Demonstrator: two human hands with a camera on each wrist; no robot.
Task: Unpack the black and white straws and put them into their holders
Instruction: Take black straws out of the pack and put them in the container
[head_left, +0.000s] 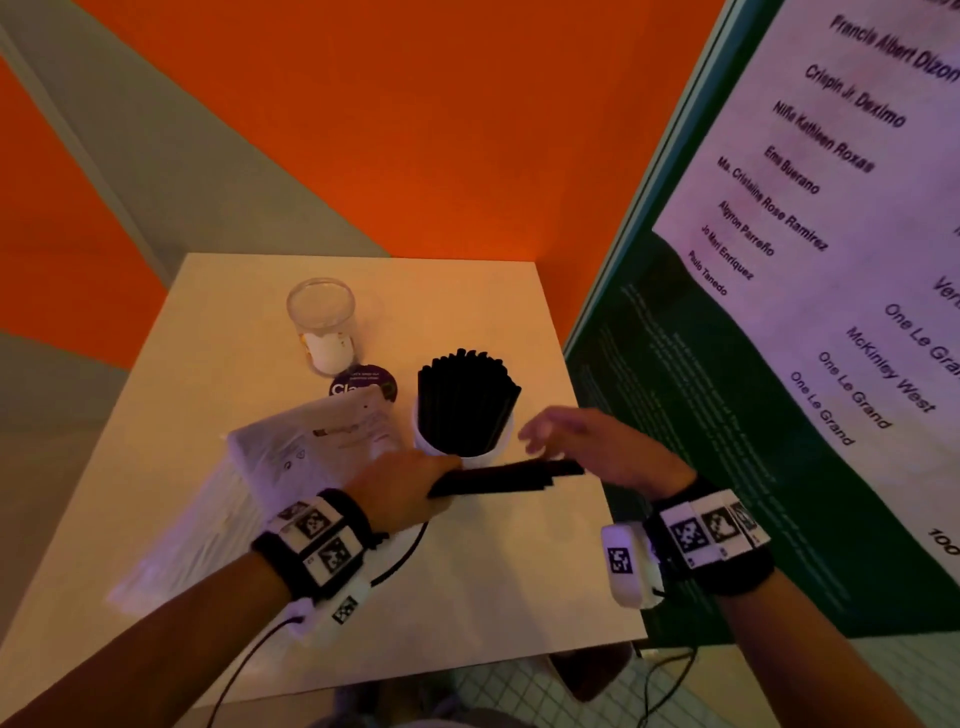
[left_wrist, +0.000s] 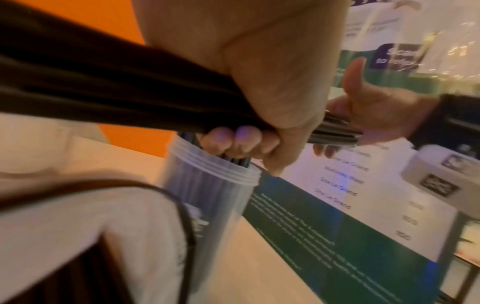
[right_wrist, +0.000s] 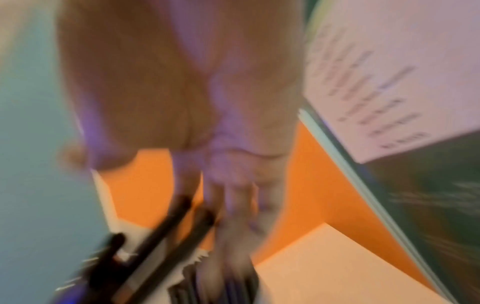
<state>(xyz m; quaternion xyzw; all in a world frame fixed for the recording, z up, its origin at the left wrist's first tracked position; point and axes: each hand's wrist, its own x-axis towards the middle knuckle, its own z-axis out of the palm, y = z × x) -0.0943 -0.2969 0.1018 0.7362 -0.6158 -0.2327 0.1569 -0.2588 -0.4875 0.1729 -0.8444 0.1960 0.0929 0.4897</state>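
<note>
The left hand (head_left: 410, 486) grips a bunch of black straws (head_left: 511, 475). Its fingers (left_wrist: 228, 139) are curled tight round the bunch. The bunch lies flat, pointing from 9 o'clock to 3 o'clock, just above the counter (head_left: 467, 582).

The right hand (head_left: 597, 447) is at the 3 o'clock end of the bunch. Its fingers are spread out and loose. In the left wrist view the straw ends rest against its open palm (left_wrist: 376, 123), with the thumb up. It looks like it is patting the ends to make them even. The right wrist view is too blurry to add much.

The black holder (head_left: 465, 441) stands just past the bunch, toward 12 o'clock. It is a see-through cup, and it is already packed with black straws standing up. The left hand is the one nearer to it.

I think the next move is to tip the bunch upright and push it down into that cup. There is little room left, so some straws could catch on the rim or slip out.

The white pack (head_left: 311, 441) lies at 9 o'clock from the black holder, and it looks unopened. The other holder (head_left: 322, 322) stands at 11 o'clock, with no straws in it. So the white straws are not yet done.
</note>
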